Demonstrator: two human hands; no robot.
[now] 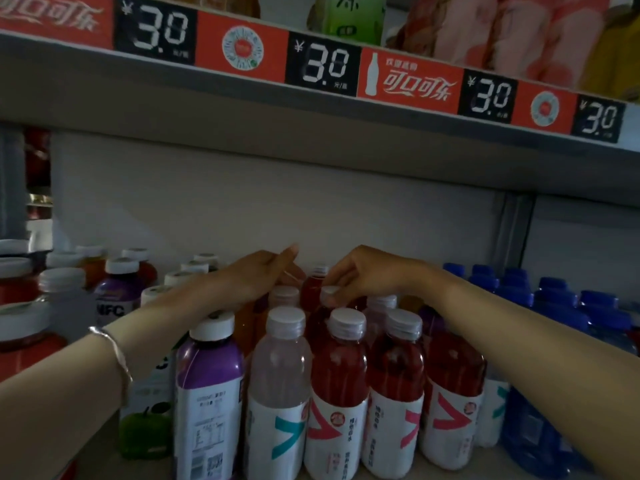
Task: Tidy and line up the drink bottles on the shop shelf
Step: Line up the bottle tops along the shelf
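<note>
Both my hands reach deep into the shelf over a cluster of drink bottles. My right hand [360, 271] pinches the white cap of a red drink bottle [329, 294] in a back row. My left hand [263, 271] lies with straight fingers against the bottles next to it, touching an orange-toned bottle [252, 317]; whether it grips one is hidden. In the front row stand a purple-label bottle [207, 386], a clear pinkish bottle [280, 382] and red bottles [337, 393] with white labels.
Blue-capped blue bottles [554, 303] fill the right of the shelf. Purple NFC bottles [117, 292] and red-lidded jars [20, 282] stand at the left. The upper shelf's edge with red price strips [322, 67] hangs close overhead. The grey back wall [311, 202] lies behind.
</note>
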